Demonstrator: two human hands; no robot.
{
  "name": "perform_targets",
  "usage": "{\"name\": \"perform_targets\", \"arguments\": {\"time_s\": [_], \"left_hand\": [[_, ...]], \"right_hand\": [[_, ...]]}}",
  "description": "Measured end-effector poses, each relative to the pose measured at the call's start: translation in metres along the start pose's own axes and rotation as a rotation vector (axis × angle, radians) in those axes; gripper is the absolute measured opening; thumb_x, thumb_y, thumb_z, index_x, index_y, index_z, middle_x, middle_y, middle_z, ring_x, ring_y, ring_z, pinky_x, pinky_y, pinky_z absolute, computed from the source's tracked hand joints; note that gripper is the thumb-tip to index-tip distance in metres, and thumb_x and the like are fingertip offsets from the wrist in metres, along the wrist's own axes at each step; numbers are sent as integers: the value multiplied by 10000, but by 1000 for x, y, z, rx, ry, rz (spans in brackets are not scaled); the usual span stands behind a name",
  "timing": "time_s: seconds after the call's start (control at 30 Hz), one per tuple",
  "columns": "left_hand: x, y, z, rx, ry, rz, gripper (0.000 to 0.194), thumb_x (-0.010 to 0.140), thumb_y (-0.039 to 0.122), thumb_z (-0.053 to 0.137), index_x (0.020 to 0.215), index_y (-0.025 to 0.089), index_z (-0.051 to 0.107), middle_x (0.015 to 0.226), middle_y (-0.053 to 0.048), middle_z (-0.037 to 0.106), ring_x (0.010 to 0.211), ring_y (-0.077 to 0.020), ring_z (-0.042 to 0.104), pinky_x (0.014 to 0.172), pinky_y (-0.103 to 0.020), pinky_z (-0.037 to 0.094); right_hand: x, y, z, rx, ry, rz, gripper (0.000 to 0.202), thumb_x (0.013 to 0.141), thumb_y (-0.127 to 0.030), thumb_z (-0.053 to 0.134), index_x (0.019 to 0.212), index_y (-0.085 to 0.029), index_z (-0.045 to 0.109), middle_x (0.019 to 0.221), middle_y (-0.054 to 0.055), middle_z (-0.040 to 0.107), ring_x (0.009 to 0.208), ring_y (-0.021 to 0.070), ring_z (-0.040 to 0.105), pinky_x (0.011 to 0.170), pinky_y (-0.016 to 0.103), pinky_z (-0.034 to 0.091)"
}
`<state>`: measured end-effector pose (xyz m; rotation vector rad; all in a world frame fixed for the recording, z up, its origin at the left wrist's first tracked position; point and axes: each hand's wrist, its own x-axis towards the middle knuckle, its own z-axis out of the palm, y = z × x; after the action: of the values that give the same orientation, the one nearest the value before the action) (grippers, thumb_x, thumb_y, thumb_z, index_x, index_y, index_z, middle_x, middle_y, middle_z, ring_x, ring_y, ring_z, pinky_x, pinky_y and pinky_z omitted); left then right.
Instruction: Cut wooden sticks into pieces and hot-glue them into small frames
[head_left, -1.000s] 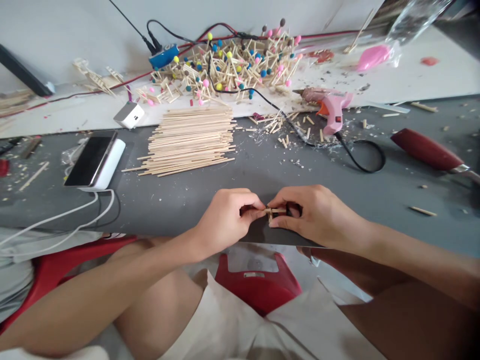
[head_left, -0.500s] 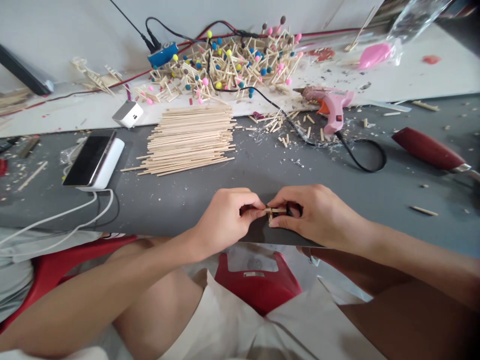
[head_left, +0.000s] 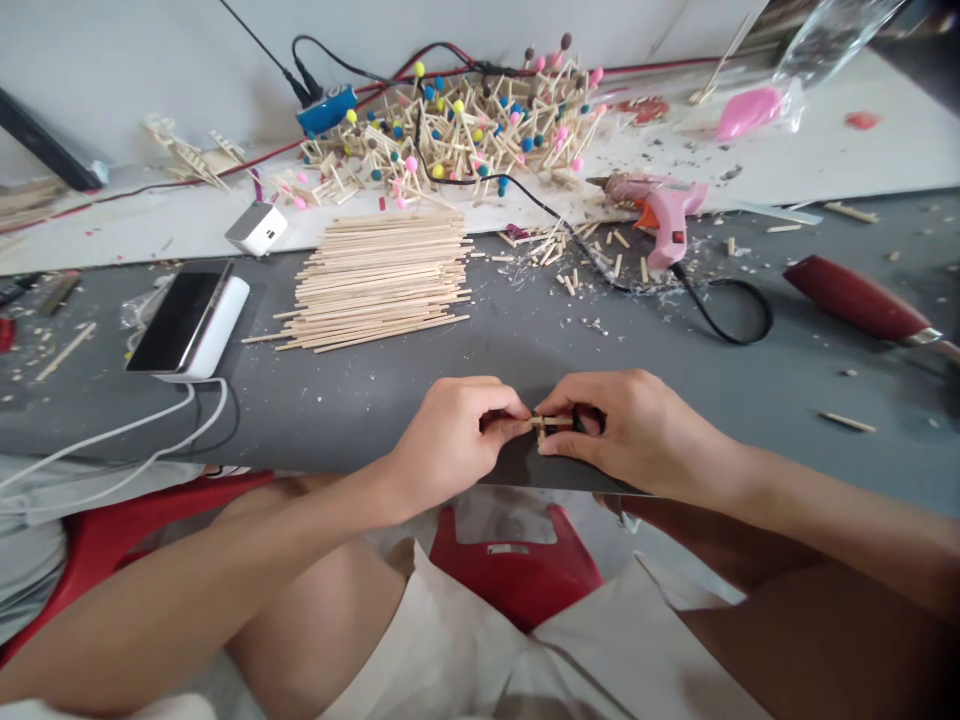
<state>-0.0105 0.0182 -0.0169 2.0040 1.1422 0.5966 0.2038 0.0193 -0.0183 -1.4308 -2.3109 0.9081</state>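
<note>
Above the desk's front edge, my left hand [head_left: 457, 435] pinches the left end of a small joined piece of wooden sticks [head_left: 541, 424] between thumb and fingertips. From the other side, my right hand [head_left: 626, 425] closes thumb and forefinger about the same stick piece. A black object [head_left: 583, 418] shows inside the curl of my right hand; its kind is mostly hidden by the fingers. Beyond my hands, a flat stack of long thin wooden sticks [head_left: 382, 280] lies on the grey desk [head_left: 337, 400].
A pink glue gun [head_left: 664, 215] lies behind my right hand, near scattered stick offcuts [head_left: 570, 245]. A red-handled tool [head_left: 859, 297] is at the right. Behind are heaped stick pieces with coloured balls [head_left: 465, 130]. A phone [head_left: 180, 320] leans on a white stand at the left.
</note>
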Motion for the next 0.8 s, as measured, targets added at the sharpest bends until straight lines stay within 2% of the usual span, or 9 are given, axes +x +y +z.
{"name": "perform_targets", "arguments": {"time_s": [0.8], "left_hand": [[0, 0, 0, 6, 0, 16, 104, 864, 124, 657, 824, 181, 734, 741, -3, 670, 637, -103, 556, 588, -229, 385]], "right_hand": [[0, -1, -2, 6, -9, 3, 97, 799, -298, 708, 873, -237, 723, 690, -23, 670, 589, 114, 569, 566, 239, 375]]}}
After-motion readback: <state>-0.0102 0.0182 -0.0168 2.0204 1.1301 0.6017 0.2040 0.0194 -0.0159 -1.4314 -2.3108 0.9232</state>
